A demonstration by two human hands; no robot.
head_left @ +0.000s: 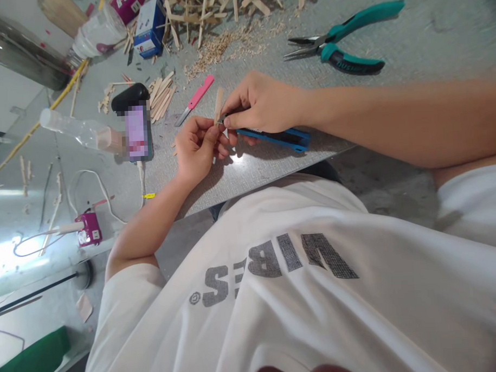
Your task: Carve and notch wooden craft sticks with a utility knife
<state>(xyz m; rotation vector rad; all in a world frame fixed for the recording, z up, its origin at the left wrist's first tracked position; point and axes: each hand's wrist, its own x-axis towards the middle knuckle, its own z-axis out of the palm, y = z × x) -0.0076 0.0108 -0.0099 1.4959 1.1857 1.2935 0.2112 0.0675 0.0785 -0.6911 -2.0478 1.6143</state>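
My left hand [198,147] pinches a flat wooden craft stick [218,103], which stands up from between its fingertips. My right hand [261,107] is closed around a blue utility knife [289,138], the rear of its handle showing below the palm. The knife's tip is at the stick, close to my left thumb; whether the blade is in the wood I cannot tell. Just beyond my left hand lies a pink craft knife [200,92] with its blade out. A bundle of craft sticks [162,97] rests to the left of it.
Green-handled pliers [344,41] lie at the back right. Wood shavings [217,51] and a heap of stick pieces [209,11] spread behind my hands, beside a blue box [148,26]. A phone [138,133] with a cable, a black case [130,97] and a clear bottle [81,129] are at left.
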